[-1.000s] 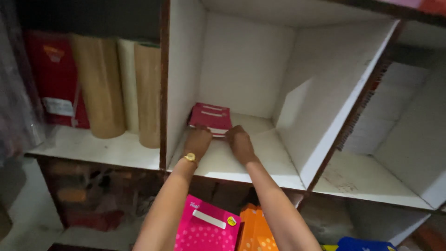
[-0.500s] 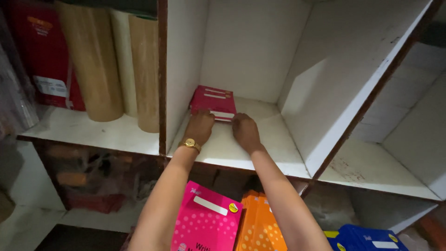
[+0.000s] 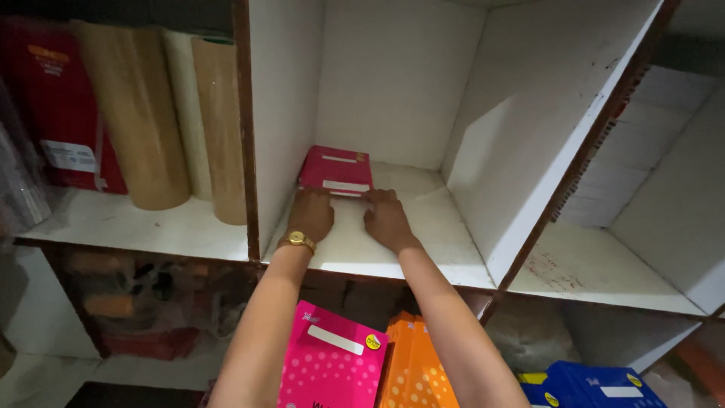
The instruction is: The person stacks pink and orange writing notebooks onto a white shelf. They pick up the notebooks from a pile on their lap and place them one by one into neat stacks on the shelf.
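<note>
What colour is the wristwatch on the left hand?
Gold: the wristwatch on the left hand shows in the head view.

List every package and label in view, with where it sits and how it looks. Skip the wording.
Red packet stack: middle cubby, flat, white label strips, both hands at its near edge.
Red package: left shelf, upright, pale label.
Pink packet: below, white dots, white strip, yellow sticker.
Orange packet: beside it, dotted.
Blue packet: bottom right, white strip.
</note>
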